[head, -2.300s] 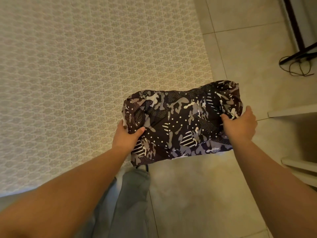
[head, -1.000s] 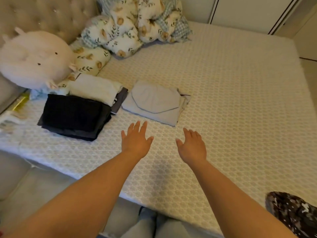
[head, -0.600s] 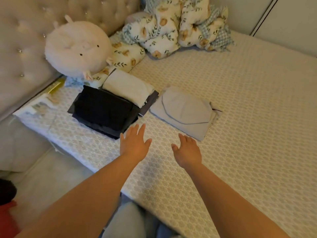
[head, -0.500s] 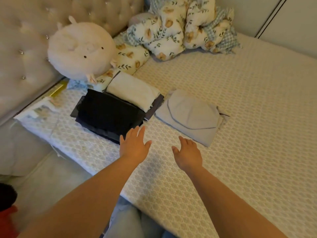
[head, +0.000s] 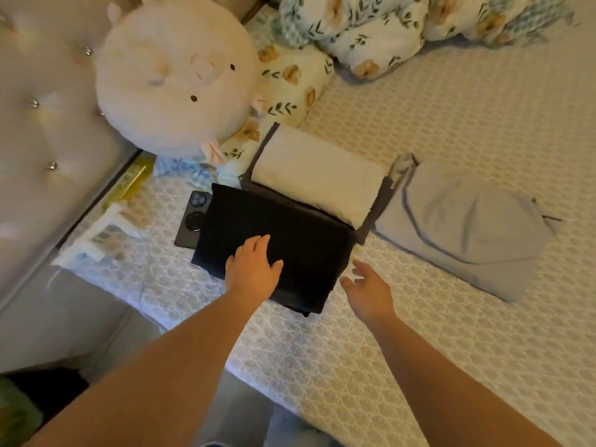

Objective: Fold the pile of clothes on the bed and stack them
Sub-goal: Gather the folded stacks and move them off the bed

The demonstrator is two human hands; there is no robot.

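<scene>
Patterned cream bedding covers the bed [head: 451, 130] near its headboard corner. We stretch both bare arms forward. Our left hand [head: 253, 269] lies flat, fingers straight, on the folded black garment [head: 290, 233] by the near edge. Our right hand [head: 366, 290] hovers beside it, fingers loosely spread, holding nothing.

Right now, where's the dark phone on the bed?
The dark phone lies on the patterned mattress, partly tucked under the left edge of the folded black garment, below the round pig plush.
</scene>
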